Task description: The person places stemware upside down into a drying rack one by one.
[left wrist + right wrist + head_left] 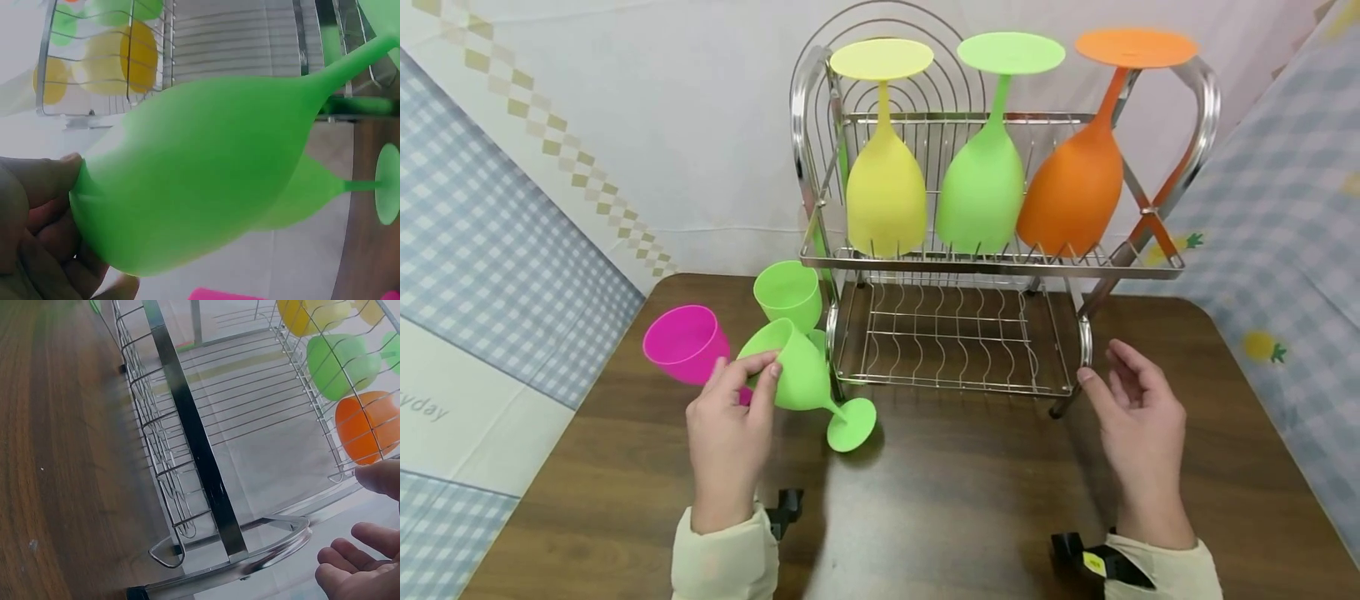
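My left hand (pixel 730 433) pinches the rim of a light green plastic goblet (pixel 803 375) between thumb and fingers. The goblet tilts, its mouth toward the hand and its round foot pointing right and down; whether the foot touches the table cannot be told. In the left wrist view the goblet's bowl (pixel 200 169) fills the middle. My right hand (pixel 1142 425) holds nothing, its fingers loosely bent beside the lower right front of the metal dish rack (pixel 992 268). On the rack's upper tier, yellow (pixel 886 196), green (pixel 981 196) and orange (pixel 1075 192) goblets stand upside down.
Left of the rack, another green goblet (pixel 790 292) and a magenta goblet (pixel 685 337) stand upright on the brown wooden table (pixel 940 500). The rack's lower tier (pixel 947 333) has wavy wires. Patterned cloth (pixel 722 125) hangs behind and at both sides.
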`<state>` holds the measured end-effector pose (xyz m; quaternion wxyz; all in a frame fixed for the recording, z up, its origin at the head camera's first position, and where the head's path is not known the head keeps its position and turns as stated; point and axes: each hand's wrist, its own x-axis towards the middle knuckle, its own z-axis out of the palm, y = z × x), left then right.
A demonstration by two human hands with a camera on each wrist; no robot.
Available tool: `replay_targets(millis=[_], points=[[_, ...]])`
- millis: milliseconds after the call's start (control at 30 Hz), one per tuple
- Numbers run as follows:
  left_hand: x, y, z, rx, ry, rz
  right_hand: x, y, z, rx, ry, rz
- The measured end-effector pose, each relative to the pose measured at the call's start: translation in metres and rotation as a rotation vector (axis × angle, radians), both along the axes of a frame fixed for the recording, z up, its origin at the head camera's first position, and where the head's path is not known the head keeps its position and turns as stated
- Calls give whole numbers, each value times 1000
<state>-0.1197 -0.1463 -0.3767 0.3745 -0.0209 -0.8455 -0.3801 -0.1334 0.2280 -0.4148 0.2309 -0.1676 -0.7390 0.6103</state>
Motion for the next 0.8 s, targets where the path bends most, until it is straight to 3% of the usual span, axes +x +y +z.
replay_targets(millis=[133,300,567,800], points=[[0,3,-3,86,-92,-49,0,-3,-1,-58,47,8],[-5,9,-7,304,-244,-141,1,-8,-2,-117,104,38],[-15,23,-19,650,-334,-296,0,-20,-9,-7,108,168],[-21,32,-27,981,-381,-376,-3,-39,-25,-114,88,279]])
